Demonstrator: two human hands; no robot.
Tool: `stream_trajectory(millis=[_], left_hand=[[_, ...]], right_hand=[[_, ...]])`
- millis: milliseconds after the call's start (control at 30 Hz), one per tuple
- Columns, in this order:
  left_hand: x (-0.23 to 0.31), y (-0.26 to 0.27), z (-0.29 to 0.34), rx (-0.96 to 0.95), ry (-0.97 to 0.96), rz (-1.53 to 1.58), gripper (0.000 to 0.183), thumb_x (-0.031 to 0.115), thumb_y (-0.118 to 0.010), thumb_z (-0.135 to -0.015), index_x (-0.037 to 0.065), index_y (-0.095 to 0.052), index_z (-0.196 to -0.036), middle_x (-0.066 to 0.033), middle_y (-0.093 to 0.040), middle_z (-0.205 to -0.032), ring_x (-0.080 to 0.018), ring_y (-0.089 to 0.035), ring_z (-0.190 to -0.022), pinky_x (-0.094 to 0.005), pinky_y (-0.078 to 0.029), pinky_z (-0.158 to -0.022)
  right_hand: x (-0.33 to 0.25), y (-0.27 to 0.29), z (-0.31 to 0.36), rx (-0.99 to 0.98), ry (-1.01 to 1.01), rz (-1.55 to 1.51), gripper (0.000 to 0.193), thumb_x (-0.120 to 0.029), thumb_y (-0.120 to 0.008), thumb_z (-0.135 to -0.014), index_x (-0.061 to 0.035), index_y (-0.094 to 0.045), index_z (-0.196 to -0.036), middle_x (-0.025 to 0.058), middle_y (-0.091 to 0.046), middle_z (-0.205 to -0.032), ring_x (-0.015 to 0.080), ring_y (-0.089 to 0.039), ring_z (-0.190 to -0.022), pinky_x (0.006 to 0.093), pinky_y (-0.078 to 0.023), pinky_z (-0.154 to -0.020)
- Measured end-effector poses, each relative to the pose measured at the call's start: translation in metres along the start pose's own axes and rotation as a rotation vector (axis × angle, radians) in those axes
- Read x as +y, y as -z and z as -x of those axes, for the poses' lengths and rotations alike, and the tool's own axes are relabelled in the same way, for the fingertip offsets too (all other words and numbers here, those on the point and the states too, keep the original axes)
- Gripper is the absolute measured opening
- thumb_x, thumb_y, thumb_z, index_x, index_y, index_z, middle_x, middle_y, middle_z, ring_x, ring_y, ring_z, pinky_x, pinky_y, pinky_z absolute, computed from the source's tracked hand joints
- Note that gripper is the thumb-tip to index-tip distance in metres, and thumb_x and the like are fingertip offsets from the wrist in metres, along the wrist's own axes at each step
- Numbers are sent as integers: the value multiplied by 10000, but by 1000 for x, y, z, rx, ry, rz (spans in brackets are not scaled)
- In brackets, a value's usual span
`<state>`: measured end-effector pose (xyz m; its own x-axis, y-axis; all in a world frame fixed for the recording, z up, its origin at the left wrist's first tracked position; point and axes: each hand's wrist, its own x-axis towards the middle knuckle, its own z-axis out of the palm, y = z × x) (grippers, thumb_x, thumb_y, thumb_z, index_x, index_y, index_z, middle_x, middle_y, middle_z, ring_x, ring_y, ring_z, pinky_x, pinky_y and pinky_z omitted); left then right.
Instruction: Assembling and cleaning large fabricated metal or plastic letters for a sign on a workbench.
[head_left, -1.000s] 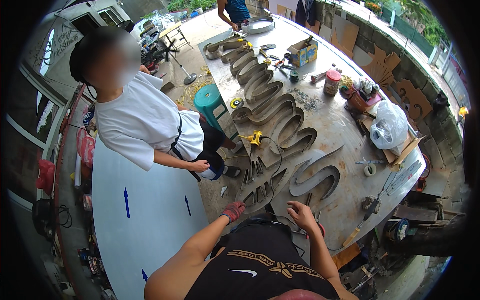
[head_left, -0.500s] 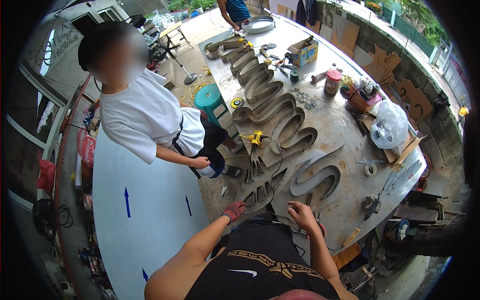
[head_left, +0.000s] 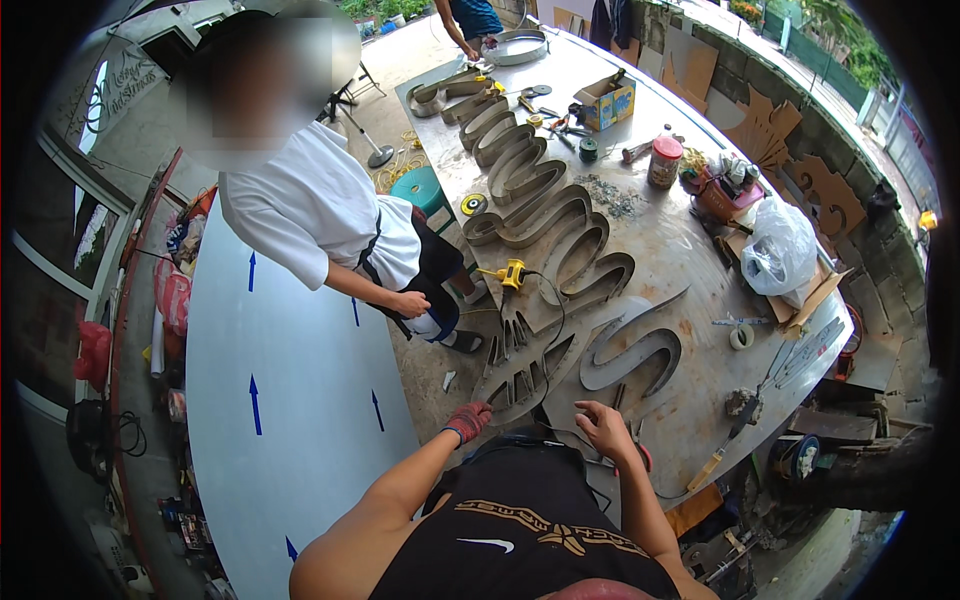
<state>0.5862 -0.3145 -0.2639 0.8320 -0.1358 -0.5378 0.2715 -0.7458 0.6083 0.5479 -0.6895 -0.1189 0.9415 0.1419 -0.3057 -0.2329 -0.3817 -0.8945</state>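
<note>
My left hand (head_left: pixel 468 422), in a red and grey work glove, is closed on the near left tip of a leaf-shaped sheet-metal piece (head_left: pixel 517 398) with cut-out slots. My bare right hand (head_left: pixel 605 432) hovers by the table's near edge, fingers loosely bent and apart, with nothing visible in it. Just beyond it lies an S-shaped metal channel letter (head_left: pixel 655 345). A yellow corded power tool (head_left: pixel 512 275) rests past the slotted piece, its dark cable running down across that piece. Something red (head_left: pixel 643 458) shows partly beneath my right wrist.
More metal channel letters (head_left: pixel 535 215) run along the left side of the metal table (head_left: pixel 690 260). At its right are a plastic bag (head_left: pixel 778 248), a red-lidded jar (head_left: pixel 665 163) and a tape roll (head_left: pixel 741 338). A person in white (head_left: pixel 320 210) stands left, beside a pale sheet (head_left: pixel 300 400).
The person in the white shirt has shifted rightward and away, uncovering more of the pale sheet. My hands and the metal pieces stay where they were.
</note>
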Motion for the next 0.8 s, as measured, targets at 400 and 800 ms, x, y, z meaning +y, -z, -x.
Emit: stream_trajectory(millis=[400,800], left_hand=[[-4,-2,-4,1,-4,38,311,220,-641,-924,70,-695,-1191,-67,-718,-913,-181,-658,-753,-328,-529,-736],[5,1,-3,-13,19,-40,341,250,-636,-923,66,-697,-1203,-124,-750,-1002,-266,-701,-951,-376,-533,-879]], right_hand=[[2,0,0,0,16,-1,371,-188,-663,-931,7,-649,-1246,211,-725,-962,331,-714,-890,394,-543,-803],[-2,4,-1,4,7,-5,361,-191,-668,-935,5,-651,-1238,204,-726,-959,311,-712,-875,385,-542,-795]])
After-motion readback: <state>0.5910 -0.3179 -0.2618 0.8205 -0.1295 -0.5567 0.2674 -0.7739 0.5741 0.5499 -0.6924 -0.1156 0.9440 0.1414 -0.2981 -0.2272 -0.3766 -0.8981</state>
